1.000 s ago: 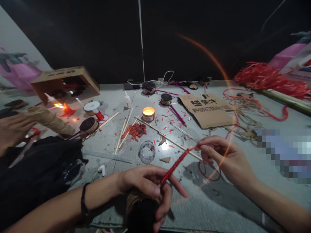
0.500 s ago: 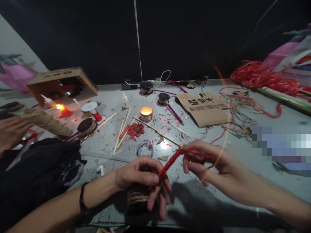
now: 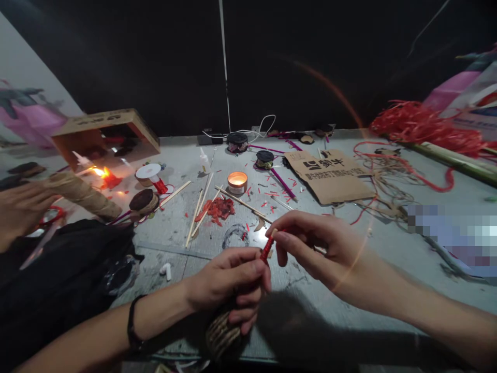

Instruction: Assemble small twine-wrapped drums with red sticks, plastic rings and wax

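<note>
Red thread or cord covers a slim stick (image 3: 267, 249), the red-wrapped stick, in the middle of the head view, slanting up above the table (image 3: 287, 331). The person's left hand (image 3: 238, 282) is closed around its lower part, thumb on top; a dark bracelet (image 3: 134, 324) circles that wrist. The right hand (image 3: 330, 246) pinches the upper tip between thumb and forefinger. Under the left hand is a round, dark piece (image 3: 223, 331) with coiled cord about its side, partly hidden.

Beyond the hands, a lit candle in a tin (image 3: 237, 181) stands near red flakes (image 3: 219, 208), pale wooden sticks (image 3: 198, 212) and a clear coil (image 3: 235, 236). Behind, to the right, lie a flat piece of cardboard (image 3: 332, 178) and a heap of red strands (image 3: 427, 127).

On the left, another person's hand (image 3: 23, 207) is near a brown roll (image 3: 83, 194); past it, a flame (image 3: 101, 172) burns before an open cardboard box (image 3: 104, 129). A white earbud (image 3: 166, 271) lies beside black cloth (image 3: 70, 274).
</note>
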The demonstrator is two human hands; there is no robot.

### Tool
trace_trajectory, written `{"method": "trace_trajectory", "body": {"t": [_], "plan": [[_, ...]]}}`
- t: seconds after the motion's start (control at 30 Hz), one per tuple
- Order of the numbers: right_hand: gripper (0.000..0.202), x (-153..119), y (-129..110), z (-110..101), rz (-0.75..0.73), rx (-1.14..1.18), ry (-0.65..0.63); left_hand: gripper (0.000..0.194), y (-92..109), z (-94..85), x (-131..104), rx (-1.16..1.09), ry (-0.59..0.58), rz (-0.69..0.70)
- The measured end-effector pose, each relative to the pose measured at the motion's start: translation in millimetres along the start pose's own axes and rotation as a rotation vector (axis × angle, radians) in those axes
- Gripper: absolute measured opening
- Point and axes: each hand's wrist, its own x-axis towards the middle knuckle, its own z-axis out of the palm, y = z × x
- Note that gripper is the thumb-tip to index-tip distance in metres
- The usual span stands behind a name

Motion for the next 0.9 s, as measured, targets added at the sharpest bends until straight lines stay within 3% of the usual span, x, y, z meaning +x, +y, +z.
{"method": "trace_trajectory", "body": {"t": [0.17,0.27,0.4,0.63,0.7,0.83,0.9], "plan": [[0.024,3,4,-9,-0.086,-0.217,-0.018,0.024,7,-0.1,2,-0.017,-0.064,0.017],[0.015,5,7,-14,-0.210,-0.375,0.038,0.028,8,-2.8,3,-0.030,-0.089,-0.012],[0.010,4,13,-17,-0.392,-0.549,0.115,0.026,5,-8.8,3,-0.004,-0.027,-0.026],[0.010,-3,16,-23,-0.445,-0.648,0.056,0.029,9,-15.5,4,0.072,-0.089,-0.085],[0.016,-4,17,-26,-0.455,-0.632,0.005,0.035,12,-14.3,5,0.108,-0.057,-0.105],[0.025,0,16,-29,-0.458,-0.607,-0.089,0.045,15,-10.5,4,0.247,0.121,-0.117],[0.024,3,16,-29,-0.442,-0.623,-0.120,0.046,14,-11.0,4,0.254,0.134,-0.142]]}}
